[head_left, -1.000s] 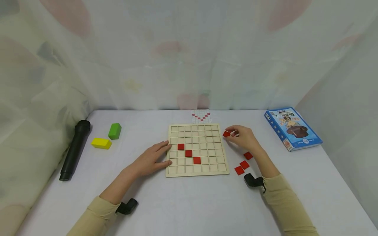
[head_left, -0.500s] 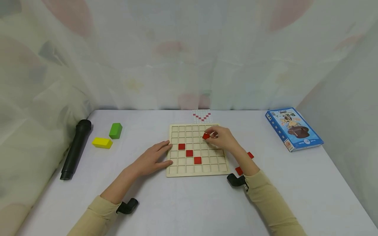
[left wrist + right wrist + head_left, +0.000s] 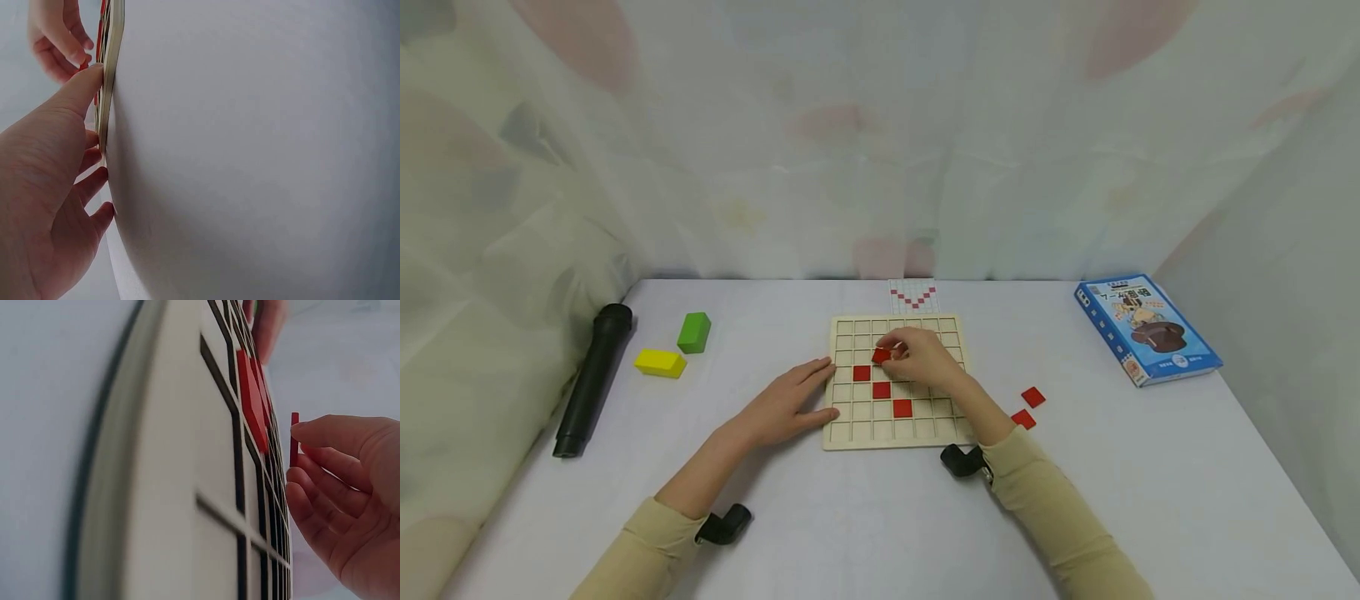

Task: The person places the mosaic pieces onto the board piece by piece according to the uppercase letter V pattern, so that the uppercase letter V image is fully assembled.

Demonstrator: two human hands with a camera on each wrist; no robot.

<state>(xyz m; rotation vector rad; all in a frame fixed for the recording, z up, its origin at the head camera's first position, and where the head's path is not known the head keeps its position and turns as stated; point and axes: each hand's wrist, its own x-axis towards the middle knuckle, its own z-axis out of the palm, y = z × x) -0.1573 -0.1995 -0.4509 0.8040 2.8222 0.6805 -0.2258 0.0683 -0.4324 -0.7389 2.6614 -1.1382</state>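
A wooden grid board lies mid-table, with three red square tiles set in its cells in a diagonal run. My right hand pinches another red tile between thumb and fingers, over the board just up and right of the leftmost set tile. In the right wrist view this pinched tile stands apart from the grid surface. My left hand rests at the board's left edge, fingers spread and thumb on the rim. The left wrist view shows the thumb against the board's edge.
Loose red tiles lie right of the board, partly behind the right forearm. A small pattern card sits behind the board. A blue box stands at right; a green block, a yellow block and a black tube lie left.
My right hand has carried the pinched red tile leftward from beside the board's right edge to over its left-middle cells. The left hand stays at the board's edge.
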